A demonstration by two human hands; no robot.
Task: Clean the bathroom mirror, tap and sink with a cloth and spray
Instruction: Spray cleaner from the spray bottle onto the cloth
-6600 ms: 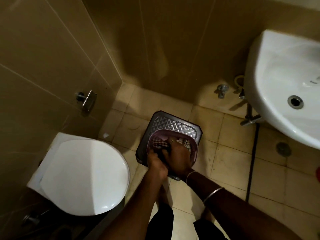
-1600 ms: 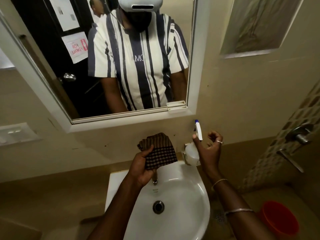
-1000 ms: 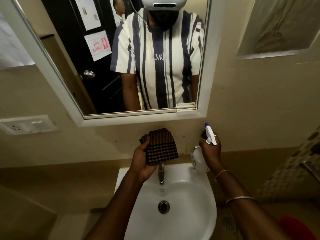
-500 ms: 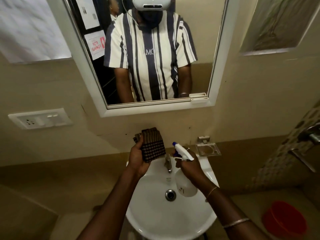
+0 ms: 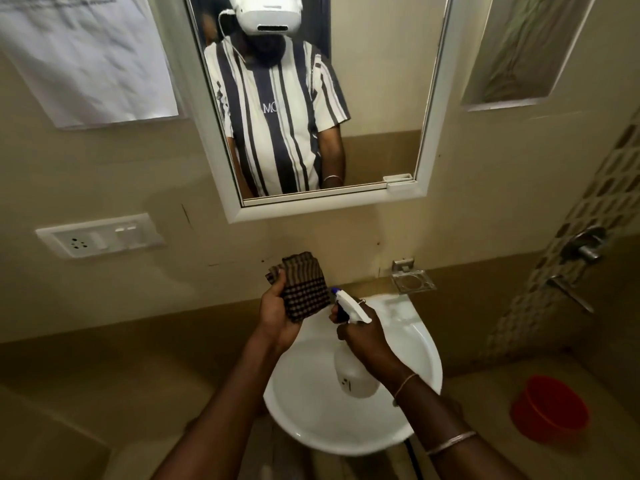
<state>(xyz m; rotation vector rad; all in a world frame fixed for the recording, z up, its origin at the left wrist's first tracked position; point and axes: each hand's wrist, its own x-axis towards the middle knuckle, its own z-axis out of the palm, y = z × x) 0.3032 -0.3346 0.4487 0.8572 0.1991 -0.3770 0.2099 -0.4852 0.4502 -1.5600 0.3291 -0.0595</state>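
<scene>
My left hand grips a folded brown checked cloth above the back rim of the white sink. My right hand holds a white spray bottle by its trigger head, with the blue nozzle aimed at the cloth from a few centimetres away. The bottle body hangs over the basin. The tap is hidden behind the hands and the bottle. A white-framed mirror hangs on the wall above and reflects a person in a striped shirt.
A metal soap dish is fixed to the wall right of the sink. A switch and socket plate sits on the left wall. A red bucket stands on the floor at right. A shower tap projects from the right wall.
Both hands came up from a basket on the floor to the sink. My right hand picked the spray bottle up from the sink's right side and swung its nozzle towards the cloth.
</scene>
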